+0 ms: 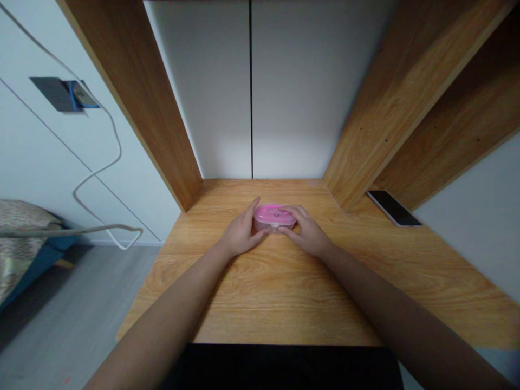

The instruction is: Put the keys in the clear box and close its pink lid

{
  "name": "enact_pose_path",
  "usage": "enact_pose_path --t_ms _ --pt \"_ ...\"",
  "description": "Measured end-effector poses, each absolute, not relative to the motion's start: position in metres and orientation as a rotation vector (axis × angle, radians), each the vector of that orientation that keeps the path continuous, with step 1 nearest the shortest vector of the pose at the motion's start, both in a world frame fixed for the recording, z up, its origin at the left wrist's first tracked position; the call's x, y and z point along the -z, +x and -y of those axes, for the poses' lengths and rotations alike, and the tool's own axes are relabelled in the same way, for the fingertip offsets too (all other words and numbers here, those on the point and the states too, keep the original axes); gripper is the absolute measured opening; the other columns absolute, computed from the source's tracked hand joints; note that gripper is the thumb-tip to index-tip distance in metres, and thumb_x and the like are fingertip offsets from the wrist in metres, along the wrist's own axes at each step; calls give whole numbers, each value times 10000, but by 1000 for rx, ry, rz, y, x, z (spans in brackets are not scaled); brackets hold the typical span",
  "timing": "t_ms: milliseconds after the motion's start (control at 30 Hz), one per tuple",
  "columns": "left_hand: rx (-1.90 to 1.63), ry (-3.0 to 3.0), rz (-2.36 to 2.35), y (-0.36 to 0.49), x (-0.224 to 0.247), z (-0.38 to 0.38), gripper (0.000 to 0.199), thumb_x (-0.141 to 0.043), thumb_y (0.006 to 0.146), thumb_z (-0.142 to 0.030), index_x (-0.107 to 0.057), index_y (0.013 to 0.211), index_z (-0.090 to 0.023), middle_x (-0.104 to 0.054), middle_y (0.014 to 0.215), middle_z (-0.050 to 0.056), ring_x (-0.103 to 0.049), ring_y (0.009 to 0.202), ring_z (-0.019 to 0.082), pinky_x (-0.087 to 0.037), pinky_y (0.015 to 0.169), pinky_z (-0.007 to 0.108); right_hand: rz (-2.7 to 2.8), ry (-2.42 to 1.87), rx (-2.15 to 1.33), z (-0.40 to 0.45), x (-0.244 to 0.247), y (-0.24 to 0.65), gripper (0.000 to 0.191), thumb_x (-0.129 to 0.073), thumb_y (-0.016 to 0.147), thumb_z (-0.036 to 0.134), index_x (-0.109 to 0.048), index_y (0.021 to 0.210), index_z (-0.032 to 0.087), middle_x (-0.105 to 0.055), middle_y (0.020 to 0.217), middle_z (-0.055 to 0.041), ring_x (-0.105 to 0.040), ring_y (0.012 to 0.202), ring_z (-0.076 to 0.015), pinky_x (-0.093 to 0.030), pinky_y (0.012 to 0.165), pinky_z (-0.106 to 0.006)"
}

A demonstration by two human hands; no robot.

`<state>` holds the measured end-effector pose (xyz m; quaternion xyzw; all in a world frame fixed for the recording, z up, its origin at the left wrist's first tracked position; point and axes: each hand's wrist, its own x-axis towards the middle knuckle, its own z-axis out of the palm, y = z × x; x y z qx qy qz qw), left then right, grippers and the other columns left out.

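Observation:
A small oval plastic box (274, 216) with a pink lid and a clear, pinkish body sits on the wooden desk (284, 303). Its lid looks closed, and a pale clasp shows at the front. Around the box's left end my left hand (240, 232) is curved, thumb at the front and fingers along the side. My right hand (305, 230) grips the other end, with fingers on top of the lid and the thumb against the front near the clasp. What the box contains cannot be made out.
A phone (393, 208) with a dark screen lies at the right, by a wooden upright (385, 103). Another upright (134, 97) stands at the left, with a white panel behind the desk. A white cable (117, 146) hangs from the left wall near an open socket box (81, 95).

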<state>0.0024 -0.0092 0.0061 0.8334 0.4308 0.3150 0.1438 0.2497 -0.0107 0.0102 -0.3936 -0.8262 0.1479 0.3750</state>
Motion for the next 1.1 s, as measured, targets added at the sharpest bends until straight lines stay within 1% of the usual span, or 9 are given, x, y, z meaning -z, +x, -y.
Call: enact_pose_path --t_ms 100,267,400,500,600,733,867,1100 --pt "-907 2402 -1241 2 -5 9 942 -628 882 -484 -67 1576 -184 -485 1461 211 -581 1244 356 -487 1021 513 2105 -1028 -359 10 -10 250 507 -662 886 292 -511 1370 301 -558 1299 -84 -533 1253 -268 -443 1101 -487" --pt "-894 2376 -1257 3 -4 8 961 -640 874 -461 -50 1579 -182 -573 1363 196 -634 1155 335 -520 965 495 2071 -1057 -322 7 -7 252 514 -677 868 286 -522 1358 301 -566 1283 -81 -549 1231 -266 -454 1086 -473" --pt "-901 2368 -1216 2 -5 8 936 -634 882 -432 -60 1578 -185 -614 1316 173 -638 1158 315 -511 985 478 2043 -1096 -305 7 -7 252 505 -674 864 282 -533 1349 290 -573 1270 -81 -558 1217 -263 -458 1078 -462" --pt "-922 2368 -1187 3 -5 8 923 -640 879 -420 -79 1575 -190 -615 1321 163 -634 1166 302 -500 1004 468 2018 -1148 -292 7 -8 253 501 -667 865 283 -533 1348 274 -570 1274 -86 -558 1217 -260 -451 1086 -452" --pt "-924 2367 -1178 3 -4 8 919 -640 879 -428 -81 1573 -206 -599 1346 158 -650 1128 287 -511 987 461 1981 -1194 -257 6 -7 254 498 -663 860 281 -534 1339 256 -562 1283 -94 -556 1216 -257 -444 1096 -441" --pt "-907 2361 -1184 3 -4 8 919 -634 883 -438 -72 1575 -215 -585 1365 160 -658 1097 278 -517 973 464 1913 -1322 -204 3 -4 257 520 -662 847 303 -528 1348 255 -552 1283 -100 -558 1209 -273 -456 1082 -454" --pt "-904 2361 -1193 3 -5 9 914 -630 887 -444 -73 1577 -221 -592 1358 156 -647 1114 278 -506 988 475 1804 -1450 -155 1 -1 260 564 -638 844 326 -502 1387 256 -529 1279 -106 -569 1190 -287 -463 1071 -463" --pt "-904 2375 -1190 3 -3 7 897 -623 890 -448 -86 1572 -221 -590 1357 157 -631 1139 281 -494 1002 481 1632 -1615 -106 -10 8 272 722 -563 809 225 -376 1505 175 -447 1298 -167 -543 1193 -316 -422 1089 -493"
